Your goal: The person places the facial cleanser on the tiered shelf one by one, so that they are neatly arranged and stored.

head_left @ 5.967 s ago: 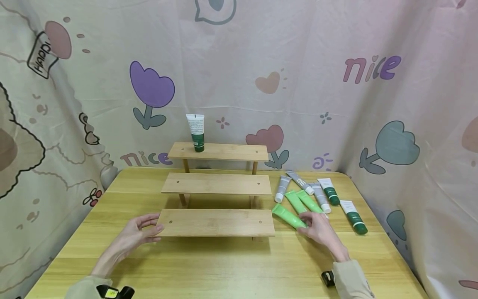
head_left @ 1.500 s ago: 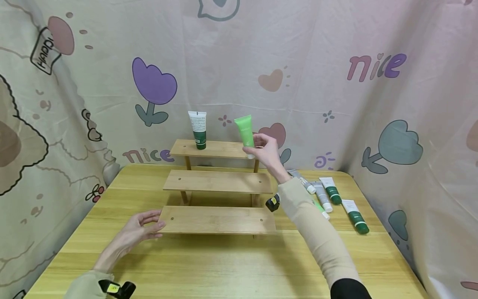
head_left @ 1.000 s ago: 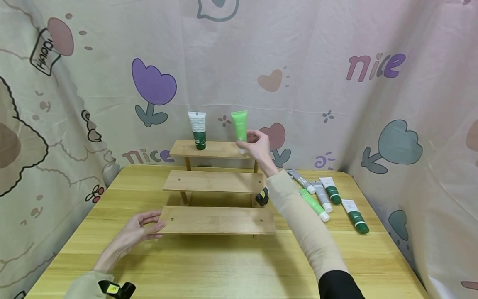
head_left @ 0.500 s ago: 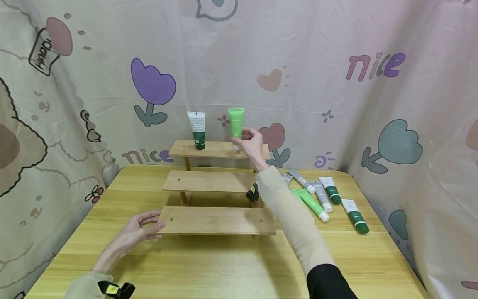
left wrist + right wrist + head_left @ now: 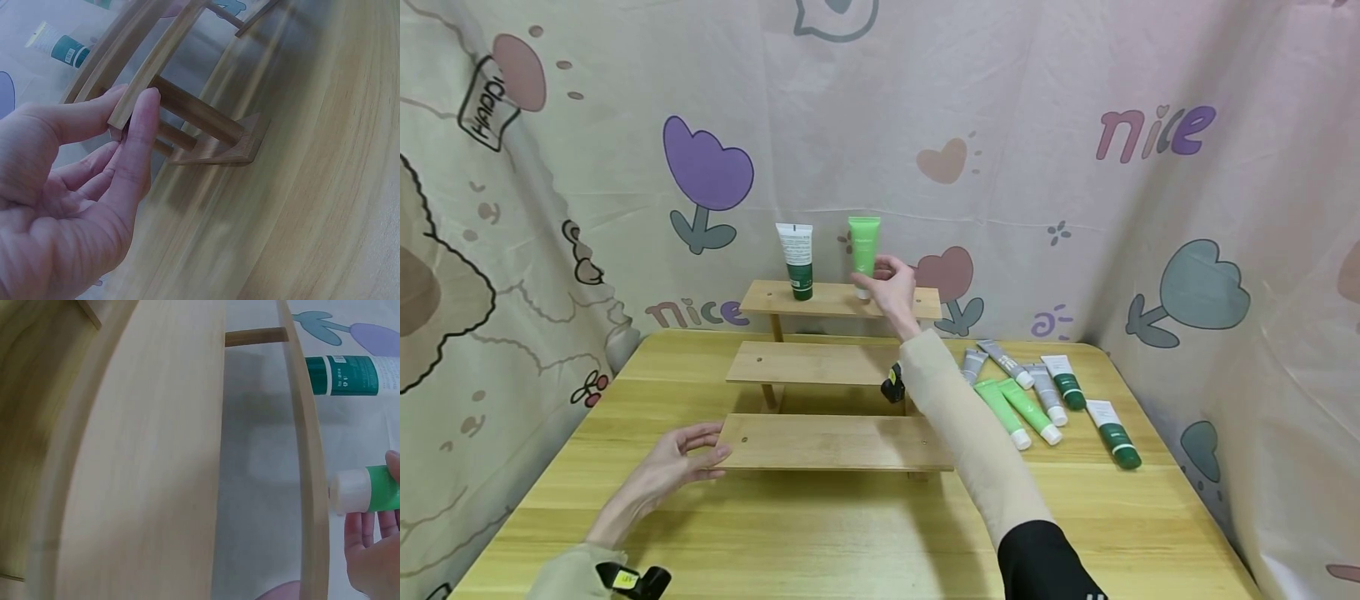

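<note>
A three-step wooden display rack (image 5: 835, 364) stands on the table. My left hand (image 5: 681, 458) pinches the left end of its lowest board; in the left wrist view, thumb and finger (image 5: 134, 147) lie on either side of the board edge. On the top board, my right hand (image 5: 891, 287) grips a bright green squeeze tube (image 5: 864, 242) near its white cap, cap downward. Whether the cap (image 5: 351, 491) touches the board is hard to tell in the right wrist view. To its left, a white and dark green tube (image 5: 797, 262) stands upright on its cap.
Right of the rack lie two green tubes (image 5: 1028, 410), several grey tubes (image 5: 1006, 363) and two white and dark green tubes (image 5: 1113, 435). A patterned curtain (image 5: 1015, 192) hangs behind the wooden table (image 5: 760, 533).
My right hand took a green tube from the pile, raised it upright over the top board, then moved it left toward the standing tube. My left hand stayed on the lowest board.
</note>
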The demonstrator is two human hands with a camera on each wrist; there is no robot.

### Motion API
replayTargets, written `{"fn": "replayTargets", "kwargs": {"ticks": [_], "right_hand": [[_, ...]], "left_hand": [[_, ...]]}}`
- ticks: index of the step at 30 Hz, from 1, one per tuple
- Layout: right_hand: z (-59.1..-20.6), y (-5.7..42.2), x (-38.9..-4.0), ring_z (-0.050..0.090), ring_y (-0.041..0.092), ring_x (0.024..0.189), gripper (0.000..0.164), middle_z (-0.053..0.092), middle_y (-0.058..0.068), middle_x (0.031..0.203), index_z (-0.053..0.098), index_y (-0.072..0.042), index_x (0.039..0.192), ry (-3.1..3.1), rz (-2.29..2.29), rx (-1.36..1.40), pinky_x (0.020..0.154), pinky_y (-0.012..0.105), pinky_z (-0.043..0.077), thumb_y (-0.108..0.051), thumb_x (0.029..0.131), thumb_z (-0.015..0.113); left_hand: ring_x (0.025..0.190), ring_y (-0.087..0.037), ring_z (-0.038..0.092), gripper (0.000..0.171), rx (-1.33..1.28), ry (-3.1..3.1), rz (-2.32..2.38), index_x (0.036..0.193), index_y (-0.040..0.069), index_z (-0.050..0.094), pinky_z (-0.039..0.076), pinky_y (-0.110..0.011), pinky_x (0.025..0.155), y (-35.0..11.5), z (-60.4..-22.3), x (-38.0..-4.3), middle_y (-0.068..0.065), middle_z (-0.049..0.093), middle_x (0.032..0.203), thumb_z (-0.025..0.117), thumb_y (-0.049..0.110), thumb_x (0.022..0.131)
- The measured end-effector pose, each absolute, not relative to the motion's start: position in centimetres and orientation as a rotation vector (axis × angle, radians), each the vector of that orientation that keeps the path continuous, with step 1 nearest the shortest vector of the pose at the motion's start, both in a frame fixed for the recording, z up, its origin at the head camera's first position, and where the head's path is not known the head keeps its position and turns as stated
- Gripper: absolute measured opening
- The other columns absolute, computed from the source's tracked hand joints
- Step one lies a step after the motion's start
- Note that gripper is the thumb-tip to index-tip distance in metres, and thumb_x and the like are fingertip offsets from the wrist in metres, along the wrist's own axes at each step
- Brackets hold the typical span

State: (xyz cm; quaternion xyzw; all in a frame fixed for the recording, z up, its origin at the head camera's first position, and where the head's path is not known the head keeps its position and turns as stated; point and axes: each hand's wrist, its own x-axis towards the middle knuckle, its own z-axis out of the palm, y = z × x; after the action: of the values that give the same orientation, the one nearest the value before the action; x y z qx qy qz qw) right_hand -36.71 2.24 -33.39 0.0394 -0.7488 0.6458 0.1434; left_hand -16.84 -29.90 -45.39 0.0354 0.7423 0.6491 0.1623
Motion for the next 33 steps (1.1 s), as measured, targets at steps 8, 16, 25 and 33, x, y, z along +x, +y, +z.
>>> {"fn": "replayTargets", "kwargs": {"ticks": [8, 16, 25, 33], "right_hand": [[-33.9, 1.5, -37.0, 0.066, 0.023, 0.097, 0.039, 0.072, 0.017, 0.11, 0.069, -0.005, 0.114, -2.177, 1.822, 0.105, 0.084, 0.029, 0.059, -0.012, 0.079, 0.086], [-34.0, 1.2, -37.1, 0.068, 0.026, 0.1, 0.041, 0.072, 0.018, 0.111, 0.069, -0.004, 0.115, -2.164, 1.832, 0.115, 0.088, 0.032, 0.062, -0.011, 0.078, 0.087], [-34.3, 0.9, -37.3, 0.067, 0.025, 0.098, 0.041, 0.072, 0.017, 0.109, 0.069, -0.005, 0.114, -2.167, 1.848, 0.116, 0.084, 0.03, 0.06, -0.012, 0.078, 0.087], [-34.5, 0.8, -37.2, 0.066, 0.02, 0.093, 0.04, 0.072, 0.017, 0.107, 0.069, -0.005, 0.113, -2.163, 1.849, 0.133, 0.082, 0.027, 0.059, -0.012, 0.078, 0.087]], "left_hand": [[0.097, -0.007, 0.067, 0.079, 0.121, 2.113, 1.853, 0.149, -0.023, 0.012, 0.065, -0.031, 0.09, -29.9, -45.4, -16.9, -0.003, 0.053, 0.115, 0.064, 0.01, 0.099], [0.095, -0.007, 0.067, 0.078, 0.122, 2.112, 1.857, 0.149, -0.023, 0.012, 0.066, -0.032, 0.089, -29.9, -45.4, -16.9, -0.002, 0.054, 0.112, 0.063, 0.01, 0.099], [0.095, -0.007, 0.067, 0.077, 0.119, 2.122, 1.852, 0.149, -0.023, 0.014, 0.066, -0.031, 0.088, -30.0, -45.5, -16.9, -0.001, 0.055, 0.112, 0.063, 0.01, 0.099], [0.094, -0.007, 0.067, 0.077, 0.123, 2.123, 1.855, 0.148, -0.024, 0.014, 0.066, -0.029, 0.086, -29.9, -45.5, -16.9, -0.001, 0.055, 0.112, 0.063, 0.009, 0.099]]}}
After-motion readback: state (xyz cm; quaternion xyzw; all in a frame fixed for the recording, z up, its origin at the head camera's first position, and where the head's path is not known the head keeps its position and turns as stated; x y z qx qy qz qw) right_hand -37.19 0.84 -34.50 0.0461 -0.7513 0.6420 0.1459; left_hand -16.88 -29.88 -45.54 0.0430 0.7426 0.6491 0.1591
